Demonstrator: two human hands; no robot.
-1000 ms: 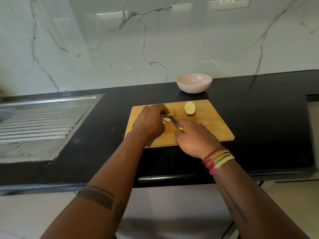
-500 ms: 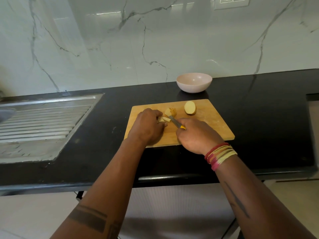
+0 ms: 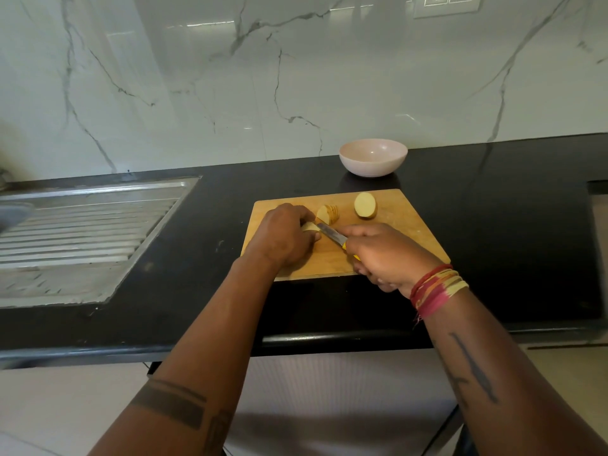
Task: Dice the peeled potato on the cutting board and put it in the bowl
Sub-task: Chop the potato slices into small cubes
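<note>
Left hand (image 3: 284, 236) curled over potato piece (image 3: 310, 227) on cutting board (image 3: 394, 232); right hand (image 3: 386, 255) gripping knife (image 3: 332, 233), blade against piece; bowl (image 3: 373, 157) beyond.

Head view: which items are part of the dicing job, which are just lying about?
In use: cutting board, knife in right hand, potato piece under left hand, sliced stack, potato half, bowl.
Idle: sink drainboard, wall socket.

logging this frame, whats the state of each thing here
potato half: uncut, flat side up on the cutting board
sliced potato: slices leaning together
potato piece: held by left hand
knife: gripped by right hand, blade at the piece
bowl: upright, empty
</note>
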